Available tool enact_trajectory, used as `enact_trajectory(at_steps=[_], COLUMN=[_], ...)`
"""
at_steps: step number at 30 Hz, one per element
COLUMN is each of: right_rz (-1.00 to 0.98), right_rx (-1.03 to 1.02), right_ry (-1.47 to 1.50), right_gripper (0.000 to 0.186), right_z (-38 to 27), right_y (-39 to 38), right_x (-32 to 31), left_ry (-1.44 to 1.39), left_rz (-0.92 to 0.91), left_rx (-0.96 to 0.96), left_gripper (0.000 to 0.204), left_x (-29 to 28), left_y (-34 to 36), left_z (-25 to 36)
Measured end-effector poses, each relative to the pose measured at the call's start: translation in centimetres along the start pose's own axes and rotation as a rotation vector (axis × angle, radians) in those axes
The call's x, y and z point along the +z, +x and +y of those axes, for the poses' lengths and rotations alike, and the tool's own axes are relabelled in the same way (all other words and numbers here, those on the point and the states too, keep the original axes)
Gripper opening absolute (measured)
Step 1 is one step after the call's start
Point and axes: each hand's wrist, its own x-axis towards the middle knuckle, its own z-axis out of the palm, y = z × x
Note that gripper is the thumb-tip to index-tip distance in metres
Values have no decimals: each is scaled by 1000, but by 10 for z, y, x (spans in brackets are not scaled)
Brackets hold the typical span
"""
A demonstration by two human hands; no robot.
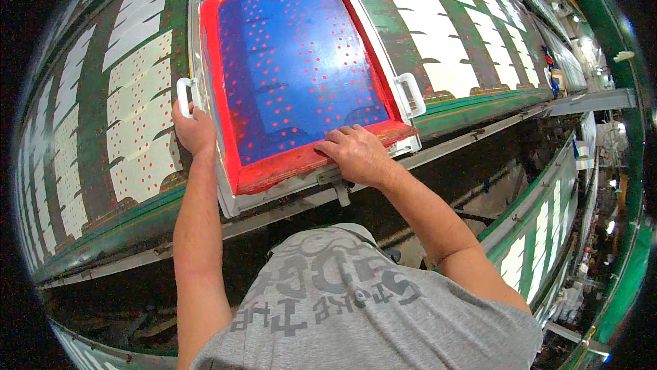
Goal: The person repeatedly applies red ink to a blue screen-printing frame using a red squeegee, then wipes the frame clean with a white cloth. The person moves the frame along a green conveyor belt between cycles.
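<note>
A printing screen (306, 62) with blue mesh, small red dots and a white frame lies flat on the long green table. Red ink borders the mesh inside the frame. At the frame's left side, my left hand (196, 132) is closed around the lower part of a white handle (184, 89). My right hand (356, 154) grips the squeegee (287, 171), a wooden bar smeared with red ink that lies across the near end of the screen. The fingers curl over its far edge, and the thumb is hidden. A matching white handle (413, 95) on the right is untouched.
White cut pieces lie in rows on the table; those to the left (140, 120) carry red dots, while those to the right (438, 52) look plain. A metal rail (472, 138) runs along the table's near edge. Another green table (534, 233) with white pieces stands at lower right.
</note>
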Motion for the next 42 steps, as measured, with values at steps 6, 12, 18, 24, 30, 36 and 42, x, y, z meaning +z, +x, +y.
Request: enact_trajectory(at_steps=[6, 12, 18, 24, 30, 36, 42], right_rz=[-120, -19, -20, 503, 496, 338, 203], right_rx=[-80, -142, -224, 233, 548, 700, 818], right_ry=[59, 160, 512, 490, 498, 893, 991], right_gripper=[53, 59, 57, 56, 61, 56, 54], right_z=[3, 14, 64, 154, 220, 235, 232], right_y=[-31, -65, -101, -124, -109, -89, -75], right_x=[11, 16, -2, -17, 4, 9, -13], left_ry=[77, 144, 269, 371, 372, 371, 357], left_rz=[43, 113, 179, 201, 208, 177, 152], left_rx=[19, 60, 52, 51, -50, -18, -23], left_gripper=[55, 52, 44, 40, 36, 38, 39], left_x=[4, 7, 13, 13, 13, 8, 5], left_y=[2, 4, 10, 21, 25, 21, 19], left_z=[-7, -13, -24, -36, -34, -37, -43])
